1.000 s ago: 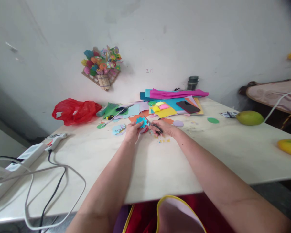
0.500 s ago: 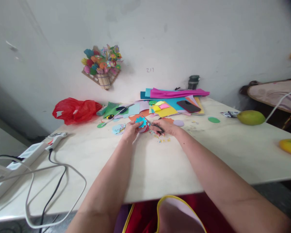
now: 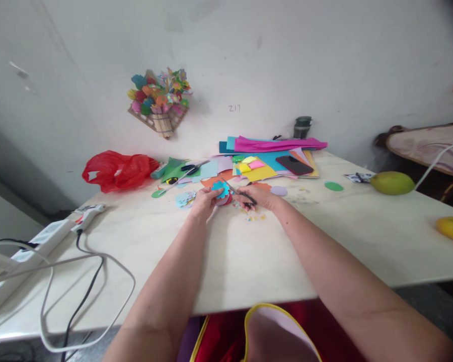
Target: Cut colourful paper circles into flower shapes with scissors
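Between the thumb and fingers of my left hand [image 3: 204, 201] is a blue paper flower [image 3: 219, 189] with a scalloped edge. My right hand [image 3: 259, 196] grips a pair of scissors [image 3: 246, 196] by its dark handles, the blades at the flower's right edge. Beneath my hands lie a red paper piece [image 3: 223, 201] and small paper scraps [image 3: 253, 217]. Left of my left hand sits a pile of light blue scalloped cutouts [image 3: 184, 199]. A purple paper oval [image 3: 278, 191] lies just beyond my right hand.
Coloured paper sheets [image 3: 262, 174], a phone [image 3: 294, 165] and a second pair of scissors [image 3: 192, 168] lie at the back. A red plastic bag [image 3: 119, 172] stands at left, with power strips [image 3: 49, 241] and loose cables nearer. A mango [image 3: 392, 182] rests at right.
Hardly anything differs. Both hands keep the same hold on the paper flower and the scissors, and the whole view has shifted very slightly.
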The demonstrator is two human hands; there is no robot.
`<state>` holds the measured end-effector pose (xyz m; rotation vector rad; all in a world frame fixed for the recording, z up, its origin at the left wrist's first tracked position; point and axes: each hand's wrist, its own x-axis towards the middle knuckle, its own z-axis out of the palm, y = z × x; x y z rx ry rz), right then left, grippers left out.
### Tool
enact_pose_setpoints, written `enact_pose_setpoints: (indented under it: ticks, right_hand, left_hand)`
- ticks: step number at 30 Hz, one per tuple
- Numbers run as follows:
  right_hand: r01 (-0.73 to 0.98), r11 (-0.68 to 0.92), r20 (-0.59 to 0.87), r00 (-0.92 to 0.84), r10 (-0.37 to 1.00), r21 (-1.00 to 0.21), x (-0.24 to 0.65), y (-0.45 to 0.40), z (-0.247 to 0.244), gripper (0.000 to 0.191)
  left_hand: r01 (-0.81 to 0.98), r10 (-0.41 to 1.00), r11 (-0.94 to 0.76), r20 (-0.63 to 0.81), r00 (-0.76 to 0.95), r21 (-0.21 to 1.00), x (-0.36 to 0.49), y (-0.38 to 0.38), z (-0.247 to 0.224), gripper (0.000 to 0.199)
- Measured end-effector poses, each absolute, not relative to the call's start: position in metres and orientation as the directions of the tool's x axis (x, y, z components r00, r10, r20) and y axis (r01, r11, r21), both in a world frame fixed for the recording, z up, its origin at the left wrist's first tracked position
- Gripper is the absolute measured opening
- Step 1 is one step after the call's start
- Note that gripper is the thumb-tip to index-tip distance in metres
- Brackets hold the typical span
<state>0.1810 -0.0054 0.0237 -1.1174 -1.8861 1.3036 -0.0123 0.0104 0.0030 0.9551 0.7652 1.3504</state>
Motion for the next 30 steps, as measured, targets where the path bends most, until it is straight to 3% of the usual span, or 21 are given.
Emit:
enact_pose_setpoints:
  ticks: [30]
  right_hand:
    - [0.336, 0.145, -0.03, -0.466, 0.884, -0.931, 0.1797, -0.0096, 0.0284, 0.03]
  left_hand:
    - [-0.447, 0.992, -0.009, 0.063, 0.106, 0.895, -0.0141, 0.0114, 0.0022, 0.022]
